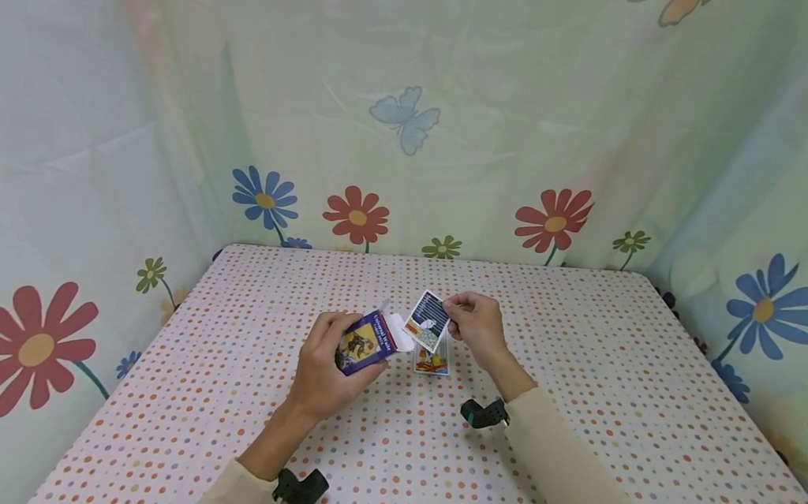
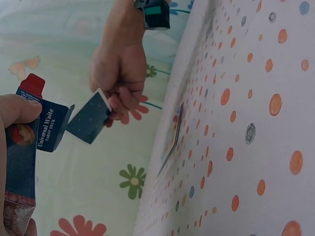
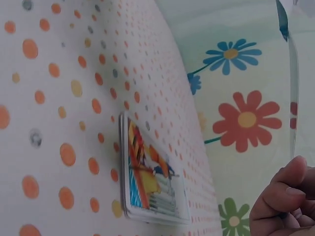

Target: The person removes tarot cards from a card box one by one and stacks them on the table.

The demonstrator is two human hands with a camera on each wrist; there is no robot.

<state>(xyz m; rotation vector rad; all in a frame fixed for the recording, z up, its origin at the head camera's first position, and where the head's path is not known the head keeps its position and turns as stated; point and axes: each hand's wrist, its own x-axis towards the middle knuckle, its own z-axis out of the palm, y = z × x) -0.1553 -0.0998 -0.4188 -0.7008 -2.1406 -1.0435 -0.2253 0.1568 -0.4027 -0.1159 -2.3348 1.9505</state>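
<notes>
My left hand (image 1: 326,372) grips a purple tarot card box (image 1: 367,344) lettered "Universal Waite Tarot Deck", its flap open towards the right. Between thumb and fingers, my right hand (image 1: 479,329) pinches a tarot card (image 1: 428,321) with a dark blue picture, tilted above the table near the box's open end. Below that card lies a small stack of tarot cards (image 1: 432,362), partly hidden in the head view; the right wrist view shows its colourful top card (image 3: 155,177) face up. In the left wrist view the pinched card (image 2: 91,118) stands just apart from the box flap (image 2: 53,125).
A table (image 1: 573,455) covered with a dotted cloth spreads beneath both hands. Behind it hangs a curtain (image 1: 469,154) printed with flowers and butterflies, and similar cloth closes off both sides. Each wrist wears a black camera device (image 1: 301,488).
</notes>
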